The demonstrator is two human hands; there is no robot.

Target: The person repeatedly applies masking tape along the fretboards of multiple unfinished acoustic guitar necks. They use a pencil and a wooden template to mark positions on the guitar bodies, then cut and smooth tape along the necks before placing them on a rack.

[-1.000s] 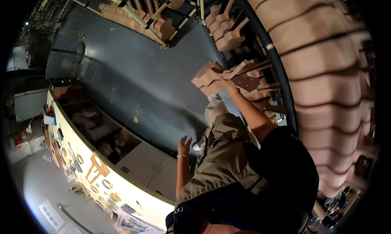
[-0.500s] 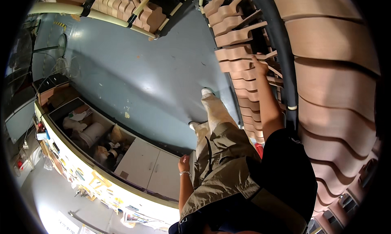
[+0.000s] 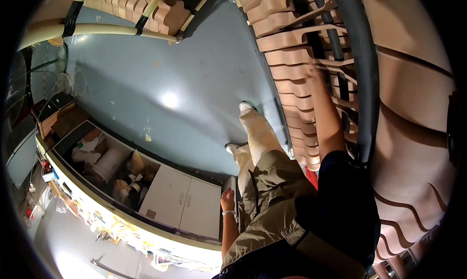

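My right hand (image 3: 314, 74), blurred by motion, is over a row of tan wooden pieces (image 3: 294, 88) with wavy edges, shaped like guitar bodies, standing close together in a rack. It is beside a narrow, neck-like arm of one piece. Whether its fingers touch or hold the wood cannot be made out. My left hand (image 3: 227, 200), with a bracelet at the wrist, hangs low in front of the white cabinet doors (image 3: 182, 201). Its fingers are curled in loosely, and I see nothing in them.
Larger tan curved pieces (image 3: 413, 99) stand at the far right, behind a black padded rail (image 3: 362, 75). Another rack with cream tubes (image 3: 102, 30) holds similar pieces at upper left. A bench (image 3: 124, 225) with an open, cluttered compartment runs along the left. Grey floor (image 3: 170, 75) lies between.
The rack on the right shows wider and nearer now. My right hand has gone from gripping at a piece to a blurred position slightly lower along the row. The left hand stays curled.
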